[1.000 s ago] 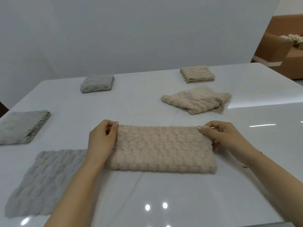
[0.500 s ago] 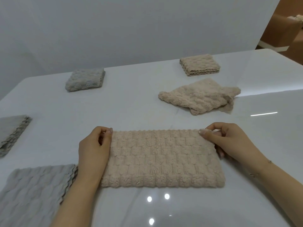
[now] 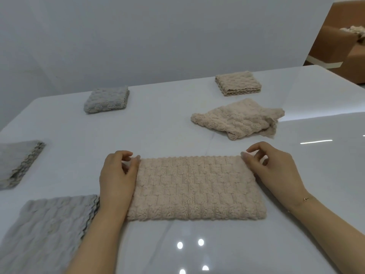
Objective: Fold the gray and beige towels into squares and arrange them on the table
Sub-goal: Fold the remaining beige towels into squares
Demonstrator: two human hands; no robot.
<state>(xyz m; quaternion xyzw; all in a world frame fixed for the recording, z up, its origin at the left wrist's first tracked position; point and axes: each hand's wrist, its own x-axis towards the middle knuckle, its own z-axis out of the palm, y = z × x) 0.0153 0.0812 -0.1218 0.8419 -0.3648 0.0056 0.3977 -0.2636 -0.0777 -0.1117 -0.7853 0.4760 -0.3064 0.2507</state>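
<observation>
A beige towel [image 3: 195, 186], folded in half into a long rectangle, lies flat on the white table [image 3: 167, 127] in front of me. My left hand [image 3: 116, 175] pinches its far left corner, thumb on top. At the far right corner my right hand [image 3: 274, 169] pinches the same way, index finger arched above. A crumpled beige towel [image 3: 239, 119] lies beyond it. One beige folded square [image 3: 238, 83] and one gray folded square [image 3: 106, 99] sit at the back. A gray towel [image 3: 49, 228] lies spread at the near left, partly under my left forearm.
Another gray towel [image 3: 17, 161] lies at the left edge, partly cut off by the frame. A pale wall runs behind the table. A brown sofa [image 3: 339, 46] with a beige cloth on it stands past the far right corner.
The view has shifted, so the towels sit slightly differently in frame. Both hands have stayed at the far corners of the beige towel, and the fingers have loosened a little.
</observation>
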